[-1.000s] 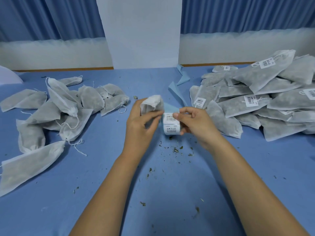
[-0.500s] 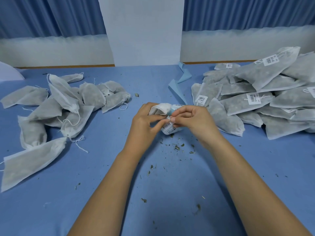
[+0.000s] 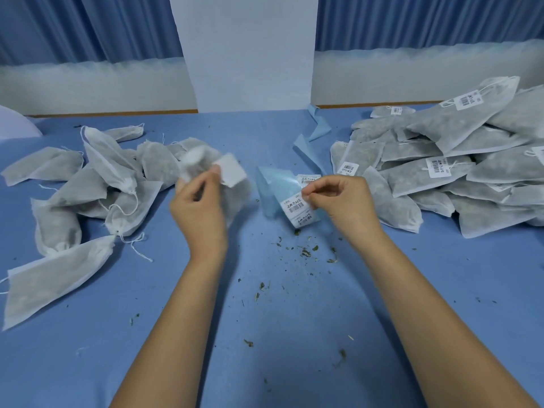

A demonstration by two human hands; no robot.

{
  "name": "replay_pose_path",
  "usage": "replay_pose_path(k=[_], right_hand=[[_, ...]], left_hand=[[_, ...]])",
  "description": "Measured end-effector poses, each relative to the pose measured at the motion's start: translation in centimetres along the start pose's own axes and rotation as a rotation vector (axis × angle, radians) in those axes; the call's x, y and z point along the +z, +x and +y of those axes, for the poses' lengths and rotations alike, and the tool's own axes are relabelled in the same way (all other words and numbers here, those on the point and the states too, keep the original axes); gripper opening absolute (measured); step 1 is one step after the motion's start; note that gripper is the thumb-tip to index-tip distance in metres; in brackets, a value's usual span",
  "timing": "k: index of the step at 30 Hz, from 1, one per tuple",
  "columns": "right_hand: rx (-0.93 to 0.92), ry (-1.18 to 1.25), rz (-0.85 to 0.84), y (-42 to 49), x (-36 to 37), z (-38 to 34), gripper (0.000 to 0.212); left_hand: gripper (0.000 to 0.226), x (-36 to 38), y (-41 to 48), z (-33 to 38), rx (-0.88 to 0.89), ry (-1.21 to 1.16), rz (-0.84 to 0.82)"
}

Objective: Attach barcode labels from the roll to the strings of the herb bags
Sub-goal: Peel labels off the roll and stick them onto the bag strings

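My left hand (image 3: 200,207) holds a white herb bag (image 3: 192,163) above the table, blurred by motion, and pinches a white peeled label (image 3: 232,173) by its edge. My right hand (image 3: 341,201) pinches the roll of barcode labels (image 3: 297,207), which rests on the blue table (image 3: 265,319) with its pale blue backing strip (image 3: 273,184) trailing away. A pile of herb bags without labels (image 3: 88,187) lies at the left. A pile of herb bags with barcode labels on their strings (image 3: 456,166) lies at the right.
Loose herb crumbs (image 3: 306,251) are scattered on the blue cloth between my forearms. A used strip of blue backing paper (image 3: 315,134) curls toward the back wall. A white rounded object (image 3: 14,125) sits at the far left edge.
My hands have parted. The left hand has moved left and up with the bag and a peeled label; the right hand stays at the roll.
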State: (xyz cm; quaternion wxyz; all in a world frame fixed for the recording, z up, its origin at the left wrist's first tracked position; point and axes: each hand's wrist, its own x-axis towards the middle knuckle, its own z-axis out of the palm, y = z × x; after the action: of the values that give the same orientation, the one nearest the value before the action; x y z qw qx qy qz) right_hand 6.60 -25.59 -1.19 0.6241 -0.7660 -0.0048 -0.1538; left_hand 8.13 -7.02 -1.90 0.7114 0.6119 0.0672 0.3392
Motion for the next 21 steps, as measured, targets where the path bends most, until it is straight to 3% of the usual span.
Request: replay_pose_path(k=[3,7,9,11,13,17,19,21], right_hand=[[-0.024,-0.109,0.118,-0.2,0.7,0.5,0.025],[-0.223,-0.288,0.167,-0.8,1.6,0.2,0.005],[-0.213,-0.203,0.096,-1.0,1.8,-0.1,0.017],[-0.046,0.049,-0.034,-1.4,2.2,-0.6,0.033],[0.060,0.217,-0.098,-1.5,2.4,-0.8,0.037],[0.132,0.324,-0.124,-1.2,2.0,-0.7,0.028],[0.174,0.359,-0.126,-1.2,1.8,-0.7,0.035],[0.193,0.320,-0.057,-1.0,1.5,-0.7,0.045]], left_hand=[[0.013,-0.8,0.5,0.0,0.155,-0.044,0.056],[0.007,0.0,-1.0,-0.7,0.687,0.304,-0.184],[0.007,0.4,-1.2,-1.1,0.859,0.383,-0.282],[0.006,0.5,-1.2,-1.3,0.945,0.410,-0.338],[0.002,0.6,-1.1,-1.3,0.996,0.431,-0.397],[0.007,0.7,-1.3,-1.2,1.015,0.457,-0.499],[0.014,0.7,-1.6,-0.9,0.856,0.402,-0.536],[0.016,0.4,-1.8,-0.4,0.568,0.282,-0.502]])
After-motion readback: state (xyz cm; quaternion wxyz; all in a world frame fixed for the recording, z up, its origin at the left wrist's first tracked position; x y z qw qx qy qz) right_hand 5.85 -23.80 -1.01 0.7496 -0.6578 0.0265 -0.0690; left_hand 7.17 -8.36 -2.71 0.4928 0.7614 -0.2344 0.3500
